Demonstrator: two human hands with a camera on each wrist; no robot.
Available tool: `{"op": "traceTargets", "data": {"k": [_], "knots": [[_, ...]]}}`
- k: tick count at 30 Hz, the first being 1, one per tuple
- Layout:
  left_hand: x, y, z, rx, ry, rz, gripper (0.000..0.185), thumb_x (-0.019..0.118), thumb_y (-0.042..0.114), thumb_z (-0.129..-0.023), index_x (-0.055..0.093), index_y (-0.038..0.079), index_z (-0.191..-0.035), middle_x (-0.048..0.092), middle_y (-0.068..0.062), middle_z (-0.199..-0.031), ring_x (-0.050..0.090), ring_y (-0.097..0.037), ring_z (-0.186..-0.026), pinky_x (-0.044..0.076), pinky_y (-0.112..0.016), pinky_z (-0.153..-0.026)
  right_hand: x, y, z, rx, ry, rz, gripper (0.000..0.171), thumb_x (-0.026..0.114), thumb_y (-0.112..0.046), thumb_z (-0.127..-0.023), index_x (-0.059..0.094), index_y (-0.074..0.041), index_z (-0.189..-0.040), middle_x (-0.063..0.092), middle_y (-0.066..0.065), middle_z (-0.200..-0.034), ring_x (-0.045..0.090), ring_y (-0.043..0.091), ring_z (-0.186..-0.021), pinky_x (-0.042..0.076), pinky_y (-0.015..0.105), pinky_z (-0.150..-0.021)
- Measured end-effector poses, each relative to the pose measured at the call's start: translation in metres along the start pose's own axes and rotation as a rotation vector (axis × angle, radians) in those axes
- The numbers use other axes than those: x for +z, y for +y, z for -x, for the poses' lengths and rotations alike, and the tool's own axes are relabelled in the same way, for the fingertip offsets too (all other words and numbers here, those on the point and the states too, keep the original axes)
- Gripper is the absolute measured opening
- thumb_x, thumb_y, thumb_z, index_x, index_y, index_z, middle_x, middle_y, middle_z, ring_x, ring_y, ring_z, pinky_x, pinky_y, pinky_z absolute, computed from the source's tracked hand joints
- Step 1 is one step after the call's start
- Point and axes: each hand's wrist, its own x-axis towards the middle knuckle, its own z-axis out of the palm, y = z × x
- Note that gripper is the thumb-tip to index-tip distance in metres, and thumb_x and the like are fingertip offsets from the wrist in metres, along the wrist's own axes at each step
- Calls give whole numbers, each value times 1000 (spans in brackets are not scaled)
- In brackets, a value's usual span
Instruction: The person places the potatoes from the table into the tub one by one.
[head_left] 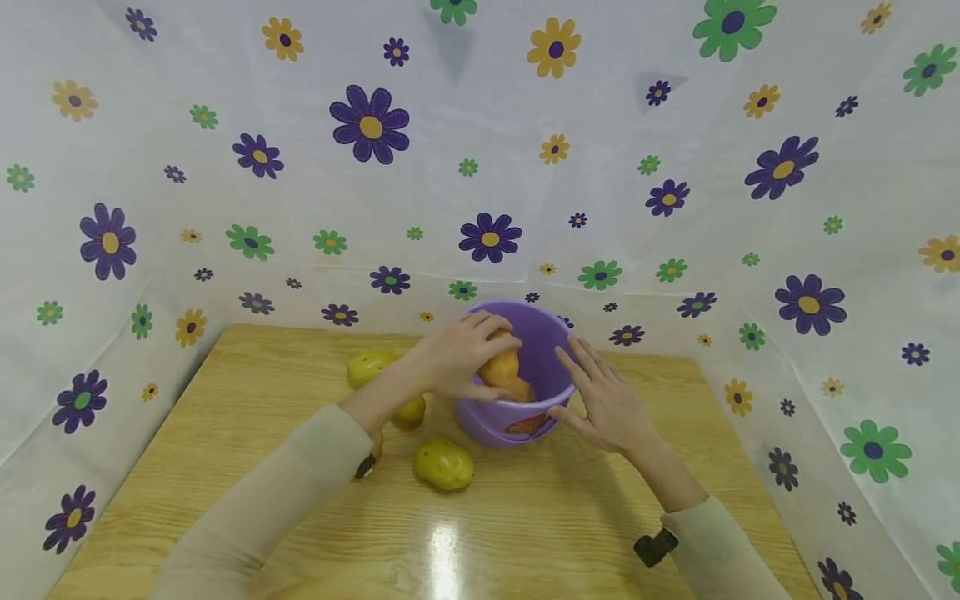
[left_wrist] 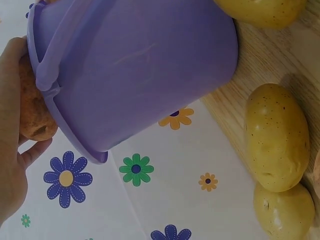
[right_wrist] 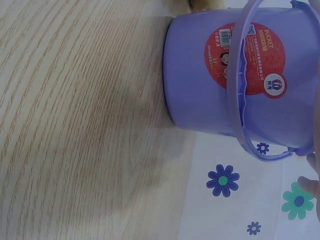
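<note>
Here our left hand [head_left: 461, 354] grips a brownish potato [head_left: 501, 367] over the purple bucket [head_left: 536, 350] near the surface's far edge, while our right hand [head_left: 607, 400], fingers straight, steadies its rim; yellow potatoes [head_left: 444, 463] lie alongside.

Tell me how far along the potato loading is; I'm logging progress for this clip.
About midway. One potato already seems to lie in the purple bucket. The left hand grips a brownish potato over the bucket's mouth, while the right hand rests open against the bucket's side. At least three yellow potatoes remain on the table: one in front and two behind the left arm.
</note>
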Motion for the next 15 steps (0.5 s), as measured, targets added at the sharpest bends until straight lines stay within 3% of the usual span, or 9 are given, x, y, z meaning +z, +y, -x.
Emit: {"op": "traceTargets", "data": {"k": [7, 15], "knots": [[3, -7, -3, -23, -21, 22, 71, 78, 59, -85, 64, 14, -138, 63, -12, -138, 61, -31, -129, 53, -46, -115, 0, 1, 0, 8, -10, 3, 95, 29, -80, -101, 34, -11, -165, 31, 21, -172, 33, 43, -159, 42, 63, -121], [8, -11, -4, -82, -94, 95, 68, 74, 57, -89, 63, 13, -139, 62, -11, -135, 61, -30, -125, 54, -45, -110, 0, 1, 0, 1, -19, 9, 95, 29, -80, -101, 33, -10, -165, 31, 22, -172, 32, 43, -159, 41, 62, -122]]}}
